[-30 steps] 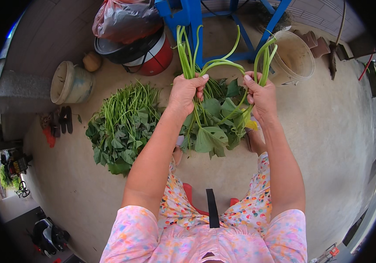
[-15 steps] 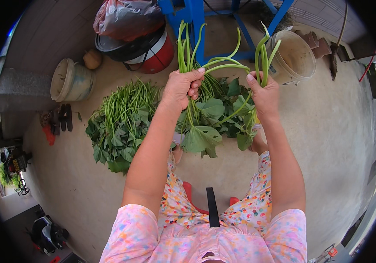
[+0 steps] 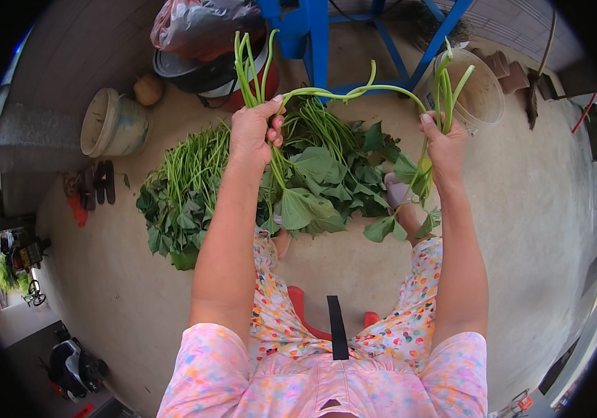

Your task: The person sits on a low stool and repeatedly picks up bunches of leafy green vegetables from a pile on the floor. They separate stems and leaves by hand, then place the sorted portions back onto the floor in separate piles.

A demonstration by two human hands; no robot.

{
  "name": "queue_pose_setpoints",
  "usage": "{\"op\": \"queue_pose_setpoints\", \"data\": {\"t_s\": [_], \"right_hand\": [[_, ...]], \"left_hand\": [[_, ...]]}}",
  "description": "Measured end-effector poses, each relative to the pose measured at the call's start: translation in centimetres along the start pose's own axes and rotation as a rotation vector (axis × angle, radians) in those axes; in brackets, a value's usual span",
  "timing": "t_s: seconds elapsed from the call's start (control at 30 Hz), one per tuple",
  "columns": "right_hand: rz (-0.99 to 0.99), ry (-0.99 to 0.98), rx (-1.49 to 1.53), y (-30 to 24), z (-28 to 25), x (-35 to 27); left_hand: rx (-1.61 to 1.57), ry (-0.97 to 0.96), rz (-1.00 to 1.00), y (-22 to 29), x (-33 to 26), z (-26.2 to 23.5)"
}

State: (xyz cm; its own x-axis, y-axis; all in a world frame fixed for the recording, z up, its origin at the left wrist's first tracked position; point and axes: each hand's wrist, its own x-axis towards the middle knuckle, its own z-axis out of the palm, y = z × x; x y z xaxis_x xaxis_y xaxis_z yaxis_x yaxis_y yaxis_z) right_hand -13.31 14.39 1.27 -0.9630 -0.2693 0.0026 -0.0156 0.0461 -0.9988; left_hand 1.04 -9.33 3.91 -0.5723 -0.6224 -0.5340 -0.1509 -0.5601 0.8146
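My left hand (image 3: 255, 130) is closed around a bundle of long green leafy stems (image 3: 248, 66), whose cut ends point up and whose broad leaves (image 3: 305, 209) hang below the fist. To the right, my right hand (image 3: 444, 143) grips a smaller bunch of the same stems (image 3: 446, 90), with a few leaves dangling under it. One or two thin stems (image 3: 382, 86) arch across the gap from hand to hand. Beneath the hands, two heaps of leafy stems lie on the floor: a left pile (image 3: 190, 174) and a right pile (image 3: 319, 132), partly hidden by my left arm and the held leaves.
A red and black bucket (image 3: 232, 97) topped with a plastic bag (image 3: 204, 31) stands beyond the piles, beside a blue metal frame (image 3: 318, 42). Pale buckets stand at left (image 3: 114, 125) and right (image 3: 476, 90). Dark slippers (image 3: 105, 181) lie on the concrete floor (image 3: 535, 230).
My hands have moved apart, the left one leftward and the right one rightward, each with its stems. The stems between them now stretch over a wider gap.
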Motion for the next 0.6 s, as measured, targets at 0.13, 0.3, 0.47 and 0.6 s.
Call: {"op": "queue_pose_setpoints", "data": {"t_s": [0.13,0.3,0.47,0.6], "right_hand": [[0.101,0.028,0.031,-0.5,-0.1,-0.3],[0.107,-0.017,0.146,-0.8,1.4,-1.2],[0.165,0.038,0.266,-1.0,0.3,-0.4],[0.288,0.070,0.381,-0.5,-1.3,0.9]], "left_hand": [[0.231,-0.181,-0.013,0.0,-0.6,-0.1],[0.453,-0.379,-0.020,-1.8,-1.2,1.2],[0.441,-0.225,-0.011,-1.2,-0.8,0.7],[0.387,-0.119,0.006,-0.6,-0.9,0.2]]}}
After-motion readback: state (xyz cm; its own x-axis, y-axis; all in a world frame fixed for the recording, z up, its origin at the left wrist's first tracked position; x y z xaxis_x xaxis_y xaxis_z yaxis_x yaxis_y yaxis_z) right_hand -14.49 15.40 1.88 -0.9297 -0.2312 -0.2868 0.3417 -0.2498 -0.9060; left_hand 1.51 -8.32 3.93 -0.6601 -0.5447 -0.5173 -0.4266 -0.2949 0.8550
